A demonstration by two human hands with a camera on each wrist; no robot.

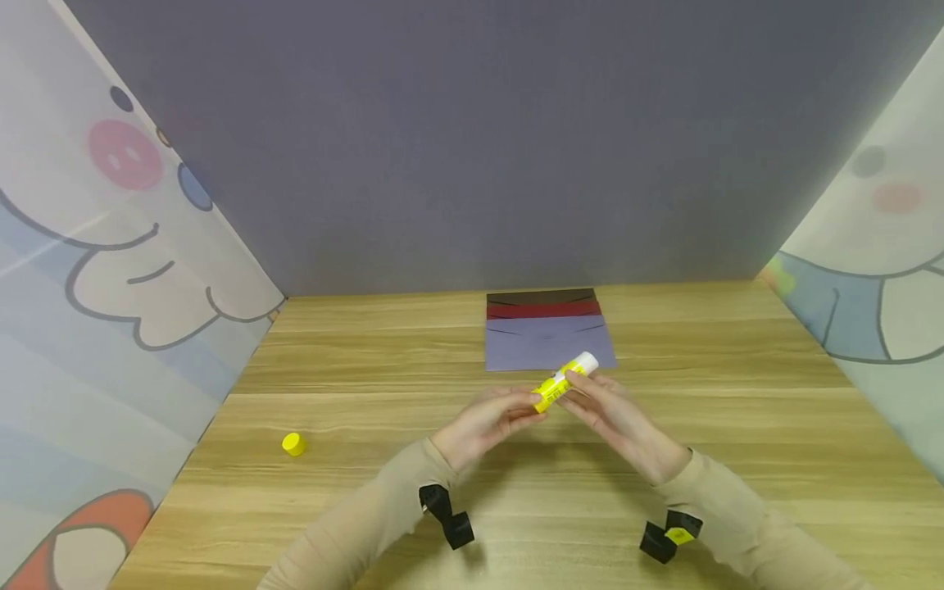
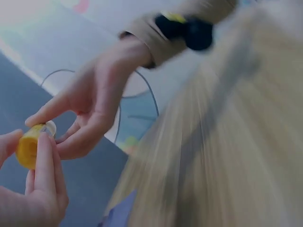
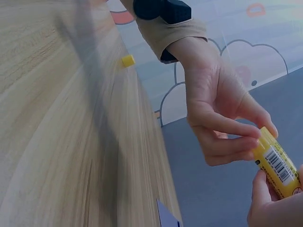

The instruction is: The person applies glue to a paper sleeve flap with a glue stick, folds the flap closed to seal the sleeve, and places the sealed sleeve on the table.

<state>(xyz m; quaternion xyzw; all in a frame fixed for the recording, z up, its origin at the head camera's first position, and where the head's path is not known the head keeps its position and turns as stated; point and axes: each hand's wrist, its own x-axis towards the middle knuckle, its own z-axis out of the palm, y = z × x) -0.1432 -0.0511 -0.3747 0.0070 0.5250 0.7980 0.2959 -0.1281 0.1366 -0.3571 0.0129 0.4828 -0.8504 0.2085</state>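
Note:
A yellow glue stick with a white upper end is held in the air between both hands, tilted up to the right. My left hand pinches its yellow lower end between thumb and fingers. Nearer the white end, my right hand grips the barrel with thumb and fingers. The right wrist view shows a barcode on the glue stick. Its yellow cap sits apart on the table to the left.
Behind the hands, purple, red and black envelopes lie overlapped on the wooden table. A grey panel stands at the table's back edge. Cartoon-printed curtains flank both sides.

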